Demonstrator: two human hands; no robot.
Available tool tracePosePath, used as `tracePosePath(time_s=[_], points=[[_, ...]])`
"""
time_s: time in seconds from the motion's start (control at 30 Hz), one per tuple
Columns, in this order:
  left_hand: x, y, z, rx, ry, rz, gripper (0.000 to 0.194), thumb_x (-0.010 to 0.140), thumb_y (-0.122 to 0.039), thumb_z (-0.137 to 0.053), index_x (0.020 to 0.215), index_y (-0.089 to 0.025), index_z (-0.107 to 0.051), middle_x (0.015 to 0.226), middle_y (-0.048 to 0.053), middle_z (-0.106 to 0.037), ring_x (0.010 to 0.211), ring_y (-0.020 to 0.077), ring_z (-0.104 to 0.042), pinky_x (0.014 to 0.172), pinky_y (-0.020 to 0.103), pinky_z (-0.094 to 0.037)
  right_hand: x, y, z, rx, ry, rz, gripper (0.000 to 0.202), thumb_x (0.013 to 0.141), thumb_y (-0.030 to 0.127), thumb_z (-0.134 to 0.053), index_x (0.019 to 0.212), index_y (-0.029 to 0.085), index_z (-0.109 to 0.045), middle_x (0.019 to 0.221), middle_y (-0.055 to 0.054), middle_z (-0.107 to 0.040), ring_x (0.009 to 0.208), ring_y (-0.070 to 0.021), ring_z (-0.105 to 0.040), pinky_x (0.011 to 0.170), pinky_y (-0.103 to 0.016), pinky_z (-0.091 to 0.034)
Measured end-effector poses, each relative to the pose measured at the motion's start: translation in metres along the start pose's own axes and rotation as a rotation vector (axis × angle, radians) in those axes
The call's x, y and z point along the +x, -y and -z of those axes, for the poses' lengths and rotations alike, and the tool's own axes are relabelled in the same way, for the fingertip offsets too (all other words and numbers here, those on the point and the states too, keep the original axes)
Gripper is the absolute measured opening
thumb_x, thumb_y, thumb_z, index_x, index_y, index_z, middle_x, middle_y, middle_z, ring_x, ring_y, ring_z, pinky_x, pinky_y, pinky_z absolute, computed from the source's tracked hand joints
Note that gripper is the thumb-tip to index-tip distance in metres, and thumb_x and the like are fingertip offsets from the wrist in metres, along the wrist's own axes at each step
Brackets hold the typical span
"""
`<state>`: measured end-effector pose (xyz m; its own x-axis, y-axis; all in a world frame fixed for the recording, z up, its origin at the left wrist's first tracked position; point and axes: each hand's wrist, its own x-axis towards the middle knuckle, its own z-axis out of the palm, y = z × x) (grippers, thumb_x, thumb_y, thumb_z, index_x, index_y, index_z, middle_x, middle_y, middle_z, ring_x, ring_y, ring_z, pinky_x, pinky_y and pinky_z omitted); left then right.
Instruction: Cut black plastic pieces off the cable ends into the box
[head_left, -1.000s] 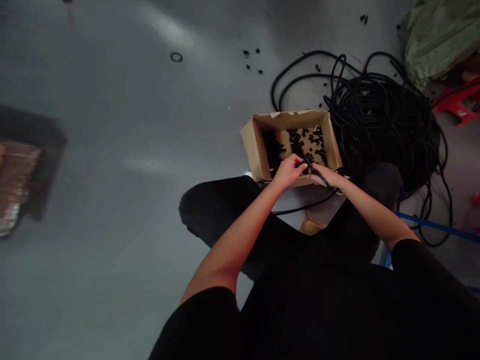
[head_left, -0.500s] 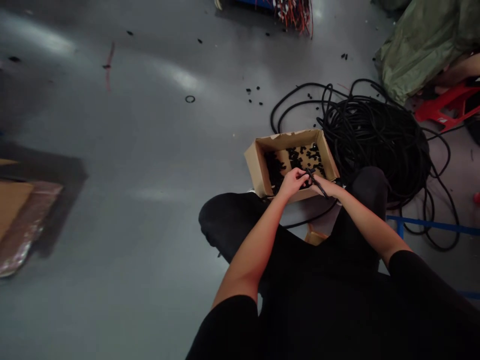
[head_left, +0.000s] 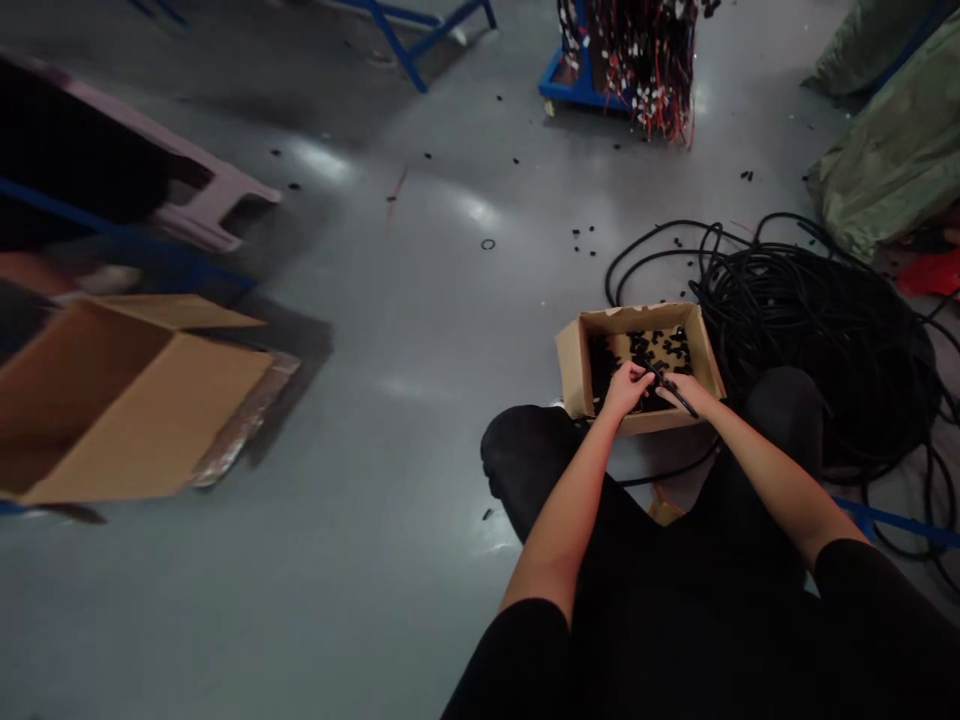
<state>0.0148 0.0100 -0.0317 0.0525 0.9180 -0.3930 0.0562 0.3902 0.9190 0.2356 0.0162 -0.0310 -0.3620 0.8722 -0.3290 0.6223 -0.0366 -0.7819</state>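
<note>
A small cardboard box [head_left: 574, 372] stands open between my knees, with many small black parts inside. Over its near edge, my left hand [head_left: 628, 388] pinches one end of a short black cable [head_left: 677, 395]. My right hand [head_left: 686, 391] is closed around the same cable, whose other end slants down to the right. The fingertips of both hands are close together, and any small part between them is too small to make out.
A large coil of black cable [head_left: 802, 310] lies right of the box. Further off are a blue wheeled rack [head_left: 577, 92] with hanging wires and green sacks [head_left: 885, 150]. At left, a big open carton [head_left: 150, 420] stands near a pink stool [head_left: 202, 195] and another person's arm [head_left: 34, 272].
The view has swung left, so the box and hands appear further right and lower, and the carton and stool have come into view. Both hands keep nearly the same hold.
</note>
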Motion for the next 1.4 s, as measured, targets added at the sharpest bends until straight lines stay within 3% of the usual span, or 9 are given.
tracePosePath(time_s=[0.2,0.4,0.67,0.83,0.97,1.2,1.4], points=[[-0.007,0.004,0.004,0.036,-0.049,-0.084,0.037,0.09,-0.008,-0.102,0.085,-0.021,-0.068,0.084,-0.003,-0.079,0.078,0.0141,-0.073,0.079,0.024,-0.054,-0.002,-0.001,-0.009,0.044,0.046,0.017,0.049,0.092,0.071,-0.082,0.093,0.027,-0.061,0.077,0.001,-0.065,0.078,-0.0221,-0.064,0.077,-0.034,-0.048],[-0.009,-0.005,-0.002,0.036,0.113,-0.049,0.056,0.092,-0.04,-0.114,0.079,-0.024,-0.062,0.071,-0.002,-0.076,0.056,0.0136,-0.063,0.059,0.026,-0.05,-0.002,-0.006,-0.009,0.117,0.101,0.016,0.05,0.086,0.065,-0.088,0.091,0.029,-0.054,0.08,0.005,-0.058,0.077,-0.019,-0.056,0.081,-0.037,-0.051],[-0.008,-0.02,0.037,0.002,0.227,-0.099,0.054,0.091,-0.046,-0.114,0.091,-0.022,-0.065,0.082,0.004,-0.086,0.054,0.0104,-0.064,0.05,0.02,-0.043,-0.005,-0.001,-0.005,0.152,0.073,0.179,0.048,0.095,0.069,-0.08,0.098,0.027,-0.058,0.091,0.002,-0.059,0.088,-0.0196,-0.055,0.087,-0.035,-0.047],[-0.009,-0.015,0.021,0.0,0.207,-0.023,0.039,0.093,-0.026,-0.104,0.091,-0.022,-0.065,0.078,0.002,-0.083,0.052,0.0099,-0.061,0.051,0.02,-0.043,-0.009,-0.009,-0.01,0.148,0.126,0.097,0.047,0.096,0.065,-0.084,0.103,0.026,-0.059,0.094,0.002,-0.063,0.09,-0.0195,-0.056,0.089,-0.035,-0.049],[-0.006,-0.009,0.006,0.006,0.228,-0.032,0.043,0.09,-0.025,-0.105,0.085,-0.022,-0.063,0.072,0.001,-0.079,0.05,0.0088,-0.058,0.051,0.02,-0.041,-0.01,-0.01,-0.013,0.172,0.132,0.077,0.052,0.091,0.067,-0.087,0.104,0.025,-0.06,0.098,0.0,-0.066,0.092,-0.0203,-0.06,0.092,-0.037,-0.051],[0.0,-0.004,0.016,0.019,0.186,-0.052,0.048,0.093,-0.034,-0.107,0.087,-0.023,-0.06,0.072,-0.001,-0.078,0.051,0.009,-0.056,0.053,0.019,-0.042,-0.012,-0.005,-0.012,0.035,0.023,0.017,0.044,0.097,0.065,-0.078,0.098,0.025,-0.062,0.091,-0.002,-0.068,0.092,-0.0221,-0.063,0.088,-0.035,-0.045],[-0.002,-0.001,0.021,0.062,0.149,-0.067,0.053,0.087,-0.038,-0.11,0.085,-0.024,-0.059,0.073,-0.001,-0.078,0.055,0.0116,-0.059,0.055,0.022,-0.046,-0.014,-0.006,-0.018,0.042,0.034,0.017,0.051,0.095,0.073,-0.08,0.1,0.024,-0.066,0.092,-0.003,-0.07,0.091,-0.0229,-0.064,0.09,-0.036,-0.049]])
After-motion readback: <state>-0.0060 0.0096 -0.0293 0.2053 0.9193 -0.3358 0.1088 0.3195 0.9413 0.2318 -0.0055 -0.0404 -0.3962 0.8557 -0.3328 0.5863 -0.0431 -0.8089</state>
